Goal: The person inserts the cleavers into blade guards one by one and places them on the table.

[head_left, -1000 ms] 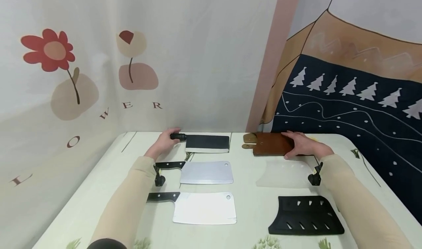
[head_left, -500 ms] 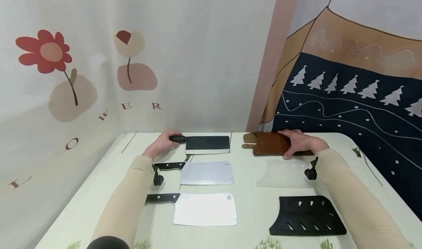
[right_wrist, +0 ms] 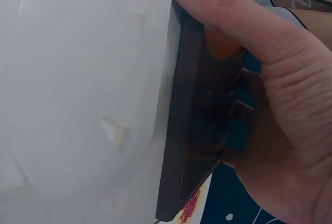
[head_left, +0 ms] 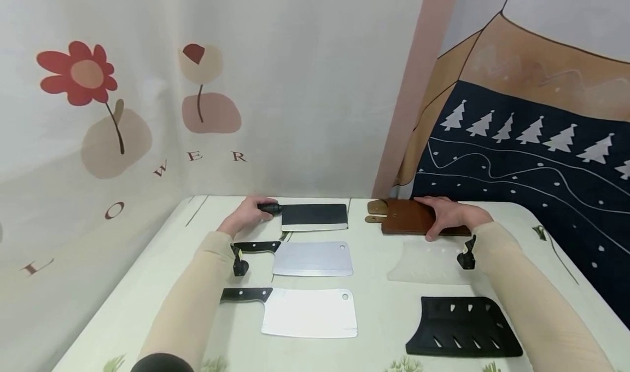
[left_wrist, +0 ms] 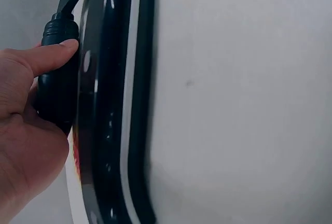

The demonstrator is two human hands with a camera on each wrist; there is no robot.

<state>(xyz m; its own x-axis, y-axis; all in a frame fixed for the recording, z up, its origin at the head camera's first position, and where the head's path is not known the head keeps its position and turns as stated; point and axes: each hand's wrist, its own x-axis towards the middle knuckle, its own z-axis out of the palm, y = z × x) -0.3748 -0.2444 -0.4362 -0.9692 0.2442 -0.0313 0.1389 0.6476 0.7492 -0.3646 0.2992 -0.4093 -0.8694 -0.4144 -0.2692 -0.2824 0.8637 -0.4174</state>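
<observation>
At the back of the table, my left hand [head_left: 248, 214] holds the black handle [left_wrist: 59, 73] of a cleaver with a dark blade [head_left: 315, 216]; the thumb lies along the handle in the left wrist view. My right hand [head_left: 454, 215] grips a brown leather knife sheath [head_left: 408, 217] from above, thumb at its near edge and fingers at the far edge. The sheath's two straps [head_left: 376, 219] point left, toward the blade. Sheath and cleaver lie flat, with a gap between them. In the right wrist view, the thumb [right_wrist: 223, 6] reaches across the sheath's dark edge.
Two silver cleavers [head_left: 313, 259] [head_left: 310, 313] with black handles lie nearer on the left. A translucent white blade guard [head_left: 425, 262] and a black slotted one [head_left: 462, 328] lie on the right. Printed curtains [head_left: 305, 87] hang close behind the table [head_left: 374, 306].
My right hand has slid slightly left along the leather sheath. The left hand stays on the cleaver's handle. The head view has shifted a little.
</observation>
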